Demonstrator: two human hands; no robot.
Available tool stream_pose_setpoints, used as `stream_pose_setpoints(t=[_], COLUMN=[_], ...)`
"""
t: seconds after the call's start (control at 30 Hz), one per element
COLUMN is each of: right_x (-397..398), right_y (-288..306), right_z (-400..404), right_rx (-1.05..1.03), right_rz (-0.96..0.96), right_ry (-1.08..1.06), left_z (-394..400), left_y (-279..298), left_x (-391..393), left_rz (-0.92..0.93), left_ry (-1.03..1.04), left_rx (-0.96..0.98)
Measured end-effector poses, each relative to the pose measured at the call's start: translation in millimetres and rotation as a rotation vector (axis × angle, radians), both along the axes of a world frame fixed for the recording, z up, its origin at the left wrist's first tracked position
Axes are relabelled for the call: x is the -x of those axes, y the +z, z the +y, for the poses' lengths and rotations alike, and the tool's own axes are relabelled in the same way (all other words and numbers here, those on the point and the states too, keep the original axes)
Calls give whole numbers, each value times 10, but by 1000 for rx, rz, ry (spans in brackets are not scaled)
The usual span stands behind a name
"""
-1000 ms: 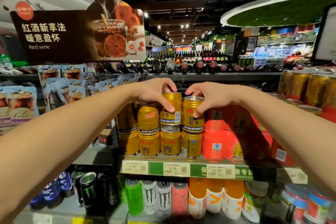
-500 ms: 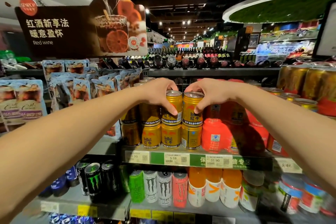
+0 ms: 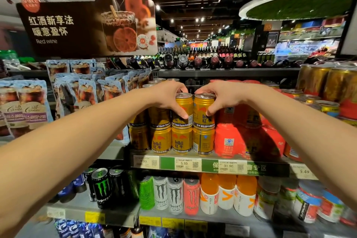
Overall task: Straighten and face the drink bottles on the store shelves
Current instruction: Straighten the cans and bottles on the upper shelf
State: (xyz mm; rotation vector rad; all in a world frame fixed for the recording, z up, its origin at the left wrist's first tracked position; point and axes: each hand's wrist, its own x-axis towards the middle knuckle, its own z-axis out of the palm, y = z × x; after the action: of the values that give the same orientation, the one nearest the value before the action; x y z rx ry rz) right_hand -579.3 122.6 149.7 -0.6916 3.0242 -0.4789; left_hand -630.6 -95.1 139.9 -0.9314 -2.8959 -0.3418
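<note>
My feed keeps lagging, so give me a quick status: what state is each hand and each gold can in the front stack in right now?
Left hand: grips left top can.
Right hand: grips right top can.
Left top can: upright, stacked, label turned sideways.
Right top can: upright, stacked, logo facing front.
Bottom cans: upright on the shelf.

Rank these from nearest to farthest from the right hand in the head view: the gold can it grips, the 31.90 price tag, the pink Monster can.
1. gold can, under the right hand, top tier.
2. 31.90 price tag, shelf edge below.
3. pink Monster can, lower shelf, leftward.
</note>
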Motion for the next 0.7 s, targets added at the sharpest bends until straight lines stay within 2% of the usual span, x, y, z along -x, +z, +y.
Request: stream_pose_setpoints(t=[0.17, 0.27, 0.4, 0.5, 0.6, 0.7], right_x=[-29, -168, -490, -739, -989, -1129], right_y=[-4, -61, -320, -751, -1329, -2024], right_z=[8, 22, -56, -151, -267, -417], right_rx=[-69, -62, 208, 471, 665, 832], right_rz=[10, 127, 426, 616, 667, 525], right_ry=[-63, -92, -26, 29, 1, -141], left_z=[-61, -109, -176, -212, -214, -163], left_y=[64, 21, -348, -883, -1586, -2327], left_x=[-146, -407, -889, -1249, -1489, -1597], left_rz=[-15, 104, 351, 445, 368, 153], left_ry=[9, -29, -132, -147, -22, 241], left_rx=[-74, -325, -779, -1022, -1183, -1343])
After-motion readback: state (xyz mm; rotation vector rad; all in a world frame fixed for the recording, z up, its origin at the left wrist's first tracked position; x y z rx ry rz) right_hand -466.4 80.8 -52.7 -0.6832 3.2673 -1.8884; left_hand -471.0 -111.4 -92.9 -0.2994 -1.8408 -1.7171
